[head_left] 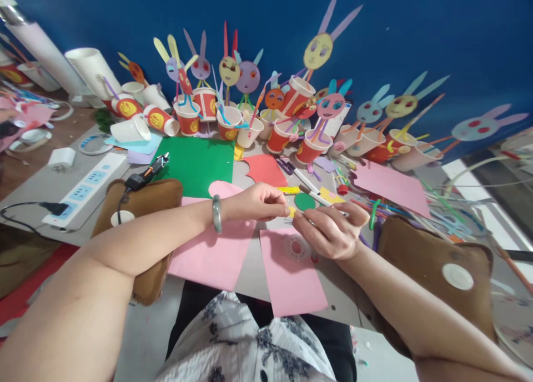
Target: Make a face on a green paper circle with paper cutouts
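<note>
Matt pink paper sheets [214, 254] lie on the smooth grey tabletop [250, 271], and beyond them is a matt green paper sheet [195, 162]. Behind the green sheet stand glossy red-and-white paper cups [188, 118] with flat paper rabbit faces [318, 51]. Left of the green sheet sits a smooth white plastic power strip [85, 190], and nearer, brown pads [144, 201] of soft, suede-like cloth; the left wrist wears a glossy, stone-like bangle [217, 213].

Paper-strewn grey table [250, 271]
</note>
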### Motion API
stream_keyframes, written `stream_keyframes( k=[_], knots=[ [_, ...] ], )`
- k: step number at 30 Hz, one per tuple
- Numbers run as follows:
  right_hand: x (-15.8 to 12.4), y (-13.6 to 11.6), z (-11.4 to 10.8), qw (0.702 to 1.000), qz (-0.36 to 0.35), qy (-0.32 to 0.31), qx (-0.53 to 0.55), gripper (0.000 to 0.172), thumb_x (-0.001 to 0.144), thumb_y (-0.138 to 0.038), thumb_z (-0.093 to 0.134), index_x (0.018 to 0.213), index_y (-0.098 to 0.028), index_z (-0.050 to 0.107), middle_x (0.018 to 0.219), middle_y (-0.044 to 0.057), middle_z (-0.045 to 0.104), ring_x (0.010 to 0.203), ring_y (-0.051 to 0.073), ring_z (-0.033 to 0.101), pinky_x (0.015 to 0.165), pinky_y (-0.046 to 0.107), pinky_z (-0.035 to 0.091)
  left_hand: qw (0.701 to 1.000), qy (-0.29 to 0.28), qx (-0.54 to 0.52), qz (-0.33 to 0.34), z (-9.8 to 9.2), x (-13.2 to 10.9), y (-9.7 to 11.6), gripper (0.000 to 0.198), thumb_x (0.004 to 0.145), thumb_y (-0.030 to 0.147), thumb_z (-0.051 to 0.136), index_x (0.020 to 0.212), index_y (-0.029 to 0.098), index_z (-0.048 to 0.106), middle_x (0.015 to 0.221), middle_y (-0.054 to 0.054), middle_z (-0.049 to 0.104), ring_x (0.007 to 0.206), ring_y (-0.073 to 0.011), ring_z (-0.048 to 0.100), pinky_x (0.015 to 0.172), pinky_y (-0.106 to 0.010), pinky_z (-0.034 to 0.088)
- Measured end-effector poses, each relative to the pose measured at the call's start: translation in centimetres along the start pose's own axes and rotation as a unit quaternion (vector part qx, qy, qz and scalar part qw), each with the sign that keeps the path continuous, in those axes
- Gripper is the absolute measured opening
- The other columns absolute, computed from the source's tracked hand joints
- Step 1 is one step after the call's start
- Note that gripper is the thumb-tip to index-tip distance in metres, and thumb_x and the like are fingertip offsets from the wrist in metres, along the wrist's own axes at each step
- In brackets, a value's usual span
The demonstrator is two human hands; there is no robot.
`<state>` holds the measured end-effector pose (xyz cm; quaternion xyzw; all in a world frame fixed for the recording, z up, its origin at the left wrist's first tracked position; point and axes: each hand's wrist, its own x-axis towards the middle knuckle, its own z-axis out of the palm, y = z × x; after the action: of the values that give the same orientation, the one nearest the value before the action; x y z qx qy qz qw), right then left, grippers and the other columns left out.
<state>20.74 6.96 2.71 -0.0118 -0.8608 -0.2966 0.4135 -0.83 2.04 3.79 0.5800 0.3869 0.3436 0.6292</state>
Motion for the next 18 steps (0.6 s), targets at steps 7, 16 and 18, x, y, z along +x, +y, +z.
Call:
stream_keyframes(
  k=[7, 16, 18],
  knots=[
    [0.0, -0.3, 0.2, 0.985, 0.121, -0.061, 0.108, 0.016, 0.082, -0.014, 0.067, 0.088, -0.026, 0.057, 0.075, -0.005, 0.068, 0.06, 0.011, 0.059, 0.078, 0.037, 0.04, 0.999, -0.013, -0.033, -0.013, 0.1, -0.3, 0.6, 0.03, 0.081, 0.039, 0.069, 0.071, 0.015, 0.055, 0.051, 0.005, 0.049, 0.042, -0.004, 0.039, 0.042, -0.018, 0.028],
    [-0.1, 1.1, 0.3, 0.883, 0.421, 0.01, 0.209, 0.006, 0.089, -0.025, 0.062, 0.083, -0.024, 0.06, 0.074, 0.002, 0.065, 0.066, 0.018, 0.06, 0.067, 0.037, 0.048, 0.96, 0.184, 0.191, 0.086, -1.3, 0.7, -1.0, 0.021, 0.085, 0.03, 0.059, 0.072, 0.014, 0.058, 0.062, 0.003, 0.054, 0.058, -0.0082, 0.048, 0.055, -0.021, 0.037],
    [-0.4, 1.8, 0.5, 0.84, 0.488, 0.002, 0.237, 0.011, 0.09, -0.033, 0.063, 0.085, -0.024, 0.063, 0.076, 0.002, 0.065, 0.067, 0.018, 0.06, 0.064, 0.035, 0.049, 0.92, 0.212, 0.312, 0.11, -2.0, 1.1, -1.8, 0.015, 0.085, 0.027, 0.058, 0.078, 0.014, 0.061, 0.072, 0.0, 0.061, 0.066, -0.0111, 0.052, 0.061, -0.024, 0.04]
  ],
)
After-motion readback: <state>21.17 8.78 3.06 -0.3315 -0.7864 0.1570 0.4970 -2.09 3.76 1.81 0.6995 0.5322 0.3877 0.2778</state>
